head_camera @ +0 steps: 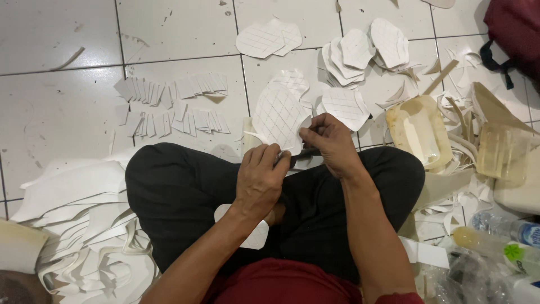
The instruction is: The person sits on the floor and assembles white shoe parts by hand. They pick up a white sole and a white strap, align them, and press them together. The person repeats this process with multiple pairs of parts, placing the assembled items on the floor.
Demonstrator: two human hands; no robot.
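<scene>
I sit cross-legged on a white tiled floor in black trousers. My left hand (pixel 260 179) grips the lower edge of a white quilted-pattern sheet piece (pixel 278 117), held up above my knees. My right hand (pixel 331 144) pinches the same piece at its right edge and holds a dark tool, probably scissors (pixel 305 152), mostly hidden between the hands. Another white cut piece (pixel 256 233) lies on my lap under the left wrist.
Stacks of cut white shapes (pixel 360 50) lie ahead, small strips in rows (pixel 171 104) at left. Scrap trimmings (pixel 90 225) pile at my left. A yellowish tray (pixel 419 129), plastic containers (pixel 503 152), a bottle (pixel 506 228) and a dark red bag (pixel 514 28) sit at right.
</scene>
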